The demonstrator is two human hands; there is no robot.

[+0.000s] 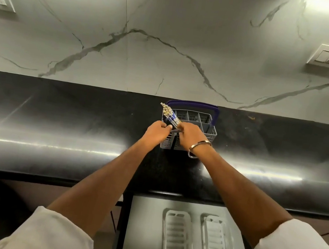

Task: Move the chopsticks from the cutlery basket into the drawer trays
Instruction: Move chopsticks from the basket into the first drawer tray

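Both hands meet at the near-left corner of the cutlery basket [205, 128] on the bench [74, 123]: our right hand [189, 135] has its fingers curled around the chopsticks [170, 115], which fan up and away beyond the fingertips, while our left hand [156, 132] pinches the rim. If we lift at this slant, the loose bundle may splay and sticks slip out, or the light basket tip, before reaching the drawer trays [196, 246] below our wrists.

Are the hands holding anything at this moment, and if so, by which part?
Both hands, left and right, close around the bundle of chopsticks at its lower part, near the rim of the cutlery basket; the tops stick out free.
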